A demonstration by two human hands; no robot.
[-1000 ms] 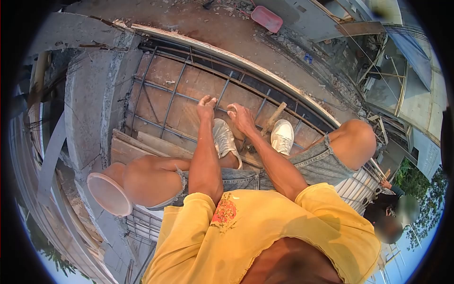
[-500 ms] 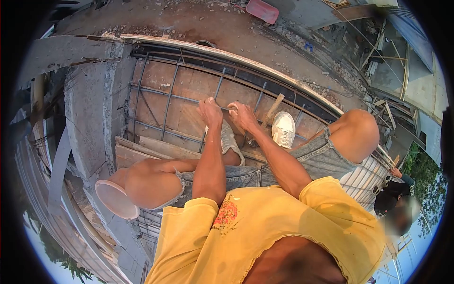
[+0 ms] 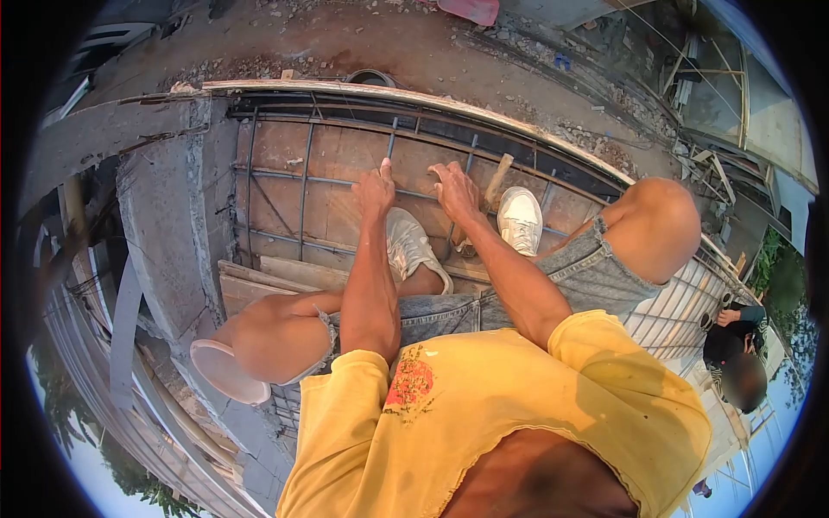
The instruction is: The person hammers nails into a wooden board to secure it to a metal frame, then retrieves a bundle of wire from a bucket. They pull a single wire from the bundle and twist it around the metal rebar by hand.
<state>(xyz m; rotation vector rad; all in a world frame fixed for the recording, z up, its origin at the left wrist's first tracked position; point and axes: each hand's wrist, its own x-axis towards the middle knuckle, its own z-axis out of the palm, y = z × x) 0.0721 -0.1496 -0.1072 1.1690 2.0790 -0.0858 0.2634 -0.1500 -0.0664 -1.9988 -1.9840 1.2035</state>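
A grid of dark steel bars (image 3: pixel 305 190) lies over brown boards (image 3: pixel 337 151) between my legs. My left hand (image 3: pixel 375 190) is at a crossing of the bars, fingers curled, thumb stretched up along a bar that runs away from me. What its fingers hold is hidden. My right hand (image 3: pixel 456 192) is a little to the right, its index finger reaching out to the left and the fingers apart, with nothing visible in it. A short wooden stick (image 3: pixel 498 180) stands just right of it. My light shoes (image 3: pixel 520 221) are close to the bars.
A concrete beam (image 3: pixel 160 207) runs along the left. Wooden formwork edge (image 3: pixel 414 105) curves across the far side, with rubble ground beyond. A pinkish bowl (image 3: pixel 226 373) is beside my left knee. Another person (image 3: pixel 736 345) is at the far right, near more steel bars (image 3: pixel 669 324).
My left hand has shifted slightly left and its thumb now points up. My right hand has moved a little right, widening the gap. The view has shifted slightly.
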